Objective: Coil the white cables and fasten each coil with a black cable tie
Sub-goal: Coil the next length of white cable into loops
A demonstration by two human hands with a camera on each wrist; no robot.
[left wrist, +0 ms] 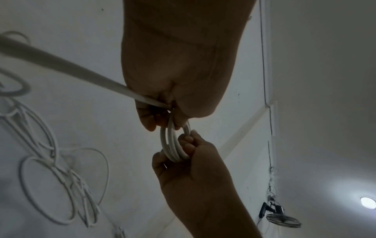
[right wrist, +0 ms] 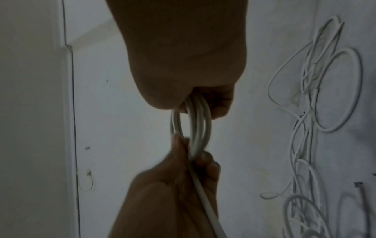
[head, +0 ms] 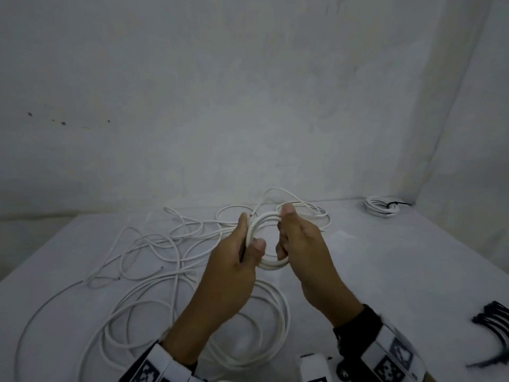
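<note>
Both arms reach forward side by side; the left hand and right hand are raised, fingers curled, each gripping one side of the coil.

The left hand fills the twelve o'clock part of the view, its fingers curled round the top of a small white coil of several turns. The right hand comes up from six o'clock and pinches the coil's lower arc. A loose strand runs from the left hand toward ten o'clock. More white cable loops lie at eight o'clock.
</note>
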